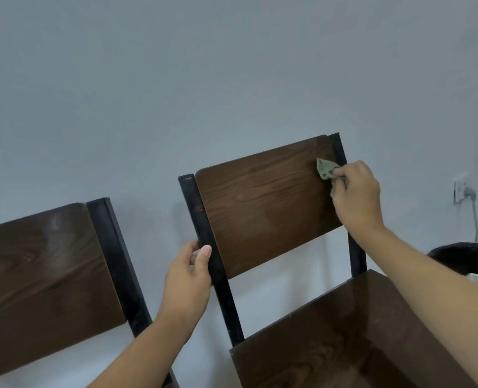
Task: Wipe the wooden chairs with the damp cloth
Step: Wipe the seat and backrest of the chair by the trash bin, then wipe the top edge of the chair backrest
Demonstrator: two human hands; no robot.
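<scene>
Right grip (355,191) pinching cloth (326,168)

Both forearms bare, no sleeves; left grip (188,271), right grip (356,196) ungloved.

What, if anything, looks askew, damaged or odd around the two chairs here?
Nothing stands out. The right hand presses the green cloth against the wooden backrest, while the left hand grips the black post. The second chair looks intact. The tilt seems to come from the camera.
</scene>
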